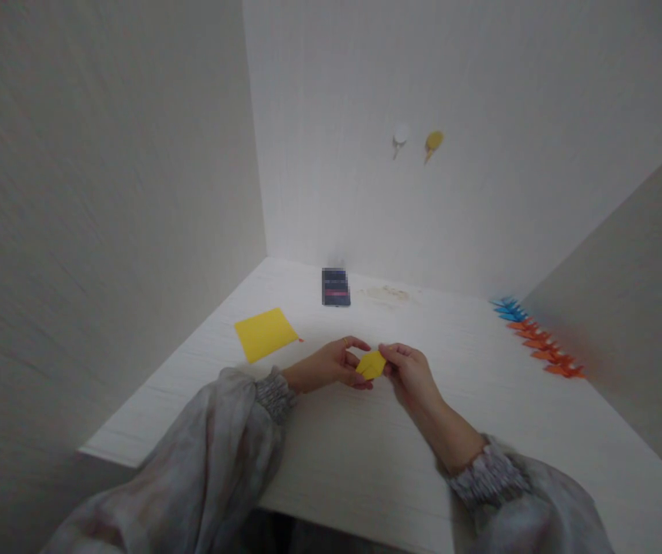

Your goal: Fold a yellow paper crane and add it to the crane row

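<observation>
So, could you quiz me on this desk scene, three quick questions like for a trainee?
1. True or false: the left hand and the right hand both pinch the folded yellow paper.
2. Where does the flat yellow sheet lie? A) left of the hands B) right of them C) under them
3. Which two colours are the folded pieces lined along the right wall?
Key: 1 true; 2 A; 3 blue and orange.
</observation>
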A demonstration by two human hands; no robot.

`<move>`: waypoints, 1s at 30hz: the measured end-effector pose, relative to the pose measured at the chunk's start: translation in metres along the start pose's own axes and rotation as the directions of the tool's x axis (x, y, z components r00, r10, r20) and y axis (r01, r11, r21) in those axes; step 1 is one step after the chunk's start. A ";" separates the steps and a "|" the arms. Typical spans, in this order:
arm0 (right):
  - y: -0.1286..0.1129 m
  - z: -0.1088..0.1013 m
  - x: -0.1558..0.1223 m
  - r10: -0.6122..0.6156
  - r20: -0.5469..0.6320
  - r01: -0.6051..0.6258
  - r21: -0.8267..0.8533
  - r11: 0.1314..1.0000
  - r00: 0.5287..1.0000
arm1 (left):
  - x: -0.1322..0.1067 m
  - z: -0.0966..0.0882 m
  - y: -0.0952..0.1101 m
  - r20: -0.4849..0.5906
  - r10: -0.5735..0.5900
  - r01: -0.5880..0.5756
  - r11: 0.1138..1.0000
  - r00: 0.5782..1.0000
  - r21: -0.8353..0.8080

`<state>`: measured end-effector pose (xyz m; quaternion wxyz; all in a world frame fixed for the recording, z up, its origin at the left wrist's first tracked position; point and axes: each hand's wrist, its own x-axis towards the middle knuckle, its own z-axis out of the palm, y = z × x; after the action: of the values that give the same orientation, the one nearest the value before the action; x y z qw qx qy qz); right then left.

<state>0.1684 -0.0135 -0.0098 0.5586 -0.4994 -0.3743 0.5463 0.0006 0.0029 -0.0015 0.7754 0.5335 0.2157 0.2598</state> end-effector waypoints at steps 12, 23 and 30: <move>0.001 0.005 0.000 -0.003 0.039 0.006 -0.063 0.998 0.999 | 0.003 -0.004 -0.005 -0.126 0.028 -0.013 0.993 0.992 0.115; -0.001 0.016 -0.011 -0.037 0.009 0.038 -0.109 0.993 0.999 | 0.003 0.004 -0.004 -0.206 0.081 -0.058 0.992 0.975 0.116; -0.001 0.016 -0.010 -0.038 -0.018 0.035 -0.115 0.993 0.999 | 0.008 0.004 -0.007 -0.120 0.149 -0.137 0.985 0.981 0.109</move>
<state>0.1517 -0.0208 -0.0035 0.5426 -0.5291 -0.4086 0.5085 0.0105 0.0026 -0.0075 0.7115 0.5682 0.2388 0.3374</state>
